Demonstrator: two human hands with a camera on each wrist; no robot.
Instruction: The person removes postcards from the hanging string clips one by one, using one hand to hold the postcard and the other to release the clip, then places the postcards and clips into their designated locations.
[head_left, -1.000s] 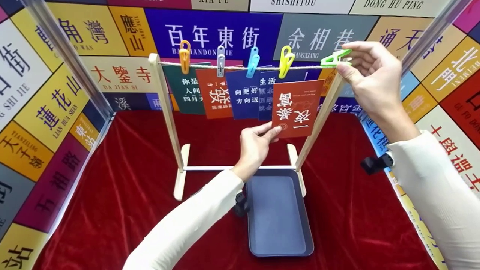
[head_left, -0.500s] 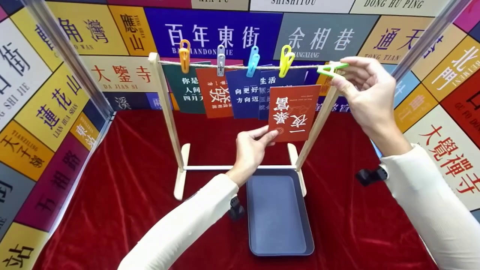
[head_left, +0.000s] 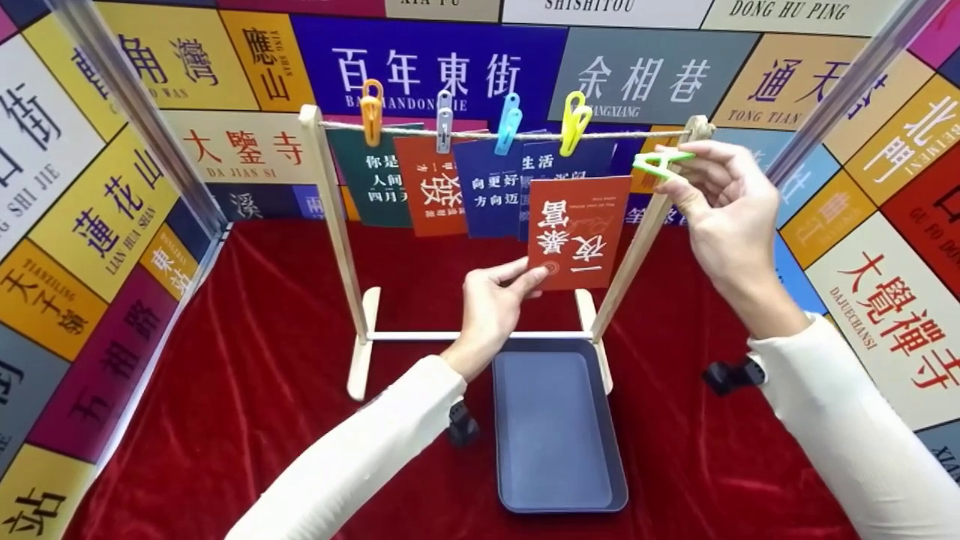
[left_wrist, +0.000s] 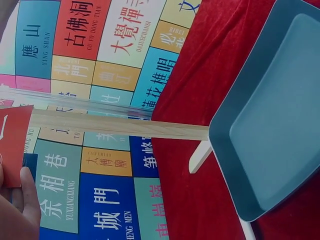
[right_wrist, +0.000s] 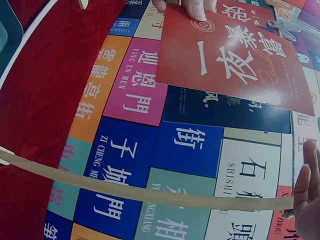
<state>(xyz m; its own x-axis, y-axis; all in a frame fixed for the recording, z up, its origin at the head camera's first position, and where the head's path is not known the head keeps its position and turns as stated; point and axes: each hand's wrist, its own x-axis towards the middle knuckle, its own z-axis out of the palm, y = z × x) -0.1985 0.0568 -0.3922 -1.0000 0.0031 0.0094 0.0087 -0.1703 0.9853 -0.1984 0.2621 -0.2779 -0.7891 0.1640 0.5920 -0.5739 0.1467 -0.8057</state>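
My left hand [head_left: 491,304] pinches a red card [head_left: 577,232] with white characters by its lower left corner, in front of the hanging cards. In the left wrist view part of the red card [left_wrist: 15,145] shows at the left edge. With thumb and fingers my right hand [head_left: 731,202] holds a light green clothespin [head_left: 660,160], a little below the twine and right of the red card, not touching it. Orange [head_left: 372,112], grey [head_left: 444,124], blue [head_left: 508,127] and yellow [head_left: 574,124] clothespins clip cards to the twine [head_left: 630,136].
A wooden frame [head_left: 337,225] carries the twine between two posts. Dark green [head_left: 379,210], red [head_left: 427,225] and dark blue [head_left: 487,217] cards hang from it. A grey-blue tray [head_left: 555,427] lies on the red velvet cloth [head_left: 262,375]. Panels with characters stand around.
The right hand has brought the green clothespin down and left, away from the twine's right end. The left hand has drawn the red card slightly down and left.
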